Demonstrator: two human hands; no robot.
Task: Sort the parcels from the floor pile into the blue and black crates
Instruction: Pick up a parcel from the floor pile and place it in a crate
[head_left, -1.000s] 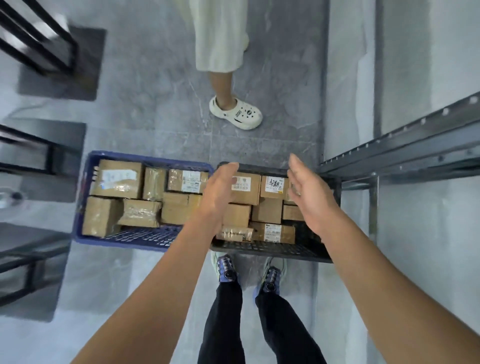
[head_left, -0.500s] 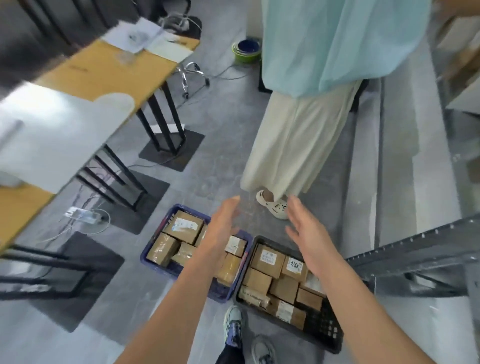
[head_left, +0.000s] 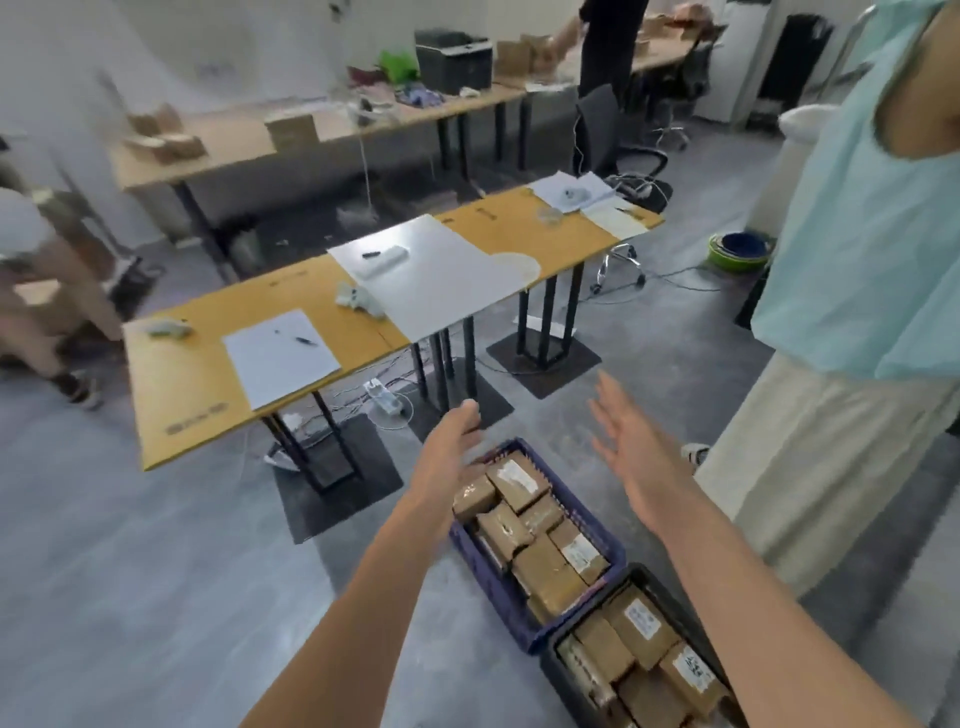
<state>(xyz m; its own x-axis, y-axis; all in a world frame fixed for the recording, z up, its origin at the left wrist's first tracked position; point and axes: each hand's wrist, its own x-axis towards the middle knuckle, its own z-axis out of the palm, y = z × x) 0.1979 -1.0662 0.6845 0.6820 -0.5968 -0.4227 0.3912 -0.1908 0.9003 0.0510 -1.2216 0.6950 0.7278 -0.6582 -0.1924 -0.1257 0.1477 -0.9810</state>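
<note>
Both bare arms are stretched forward, nothing held. The left hand (head_left: 451, 460) is held flat, fingers straight and together, pointed at 12 o'clock, with the left forearm (head_left: 363, 597) coming in from 7 o'clock. The right hand (head_left: 628, 449) is opened wide, fingers splayed toward 11 o'clock, with the right forearm (head_left: 769, 613) coming in from 5 o'clock.

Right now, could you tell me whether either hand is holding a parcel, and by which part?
Nothing is held. The left hand and right hand are both open and empty above the blue crate.

Brown cardboard parcels (head_left: 521, 486) w/ glossy tape, plastic lattice blue crate (head_left: 587, 519), matt wood table (head_left: 197, 364).
</note>
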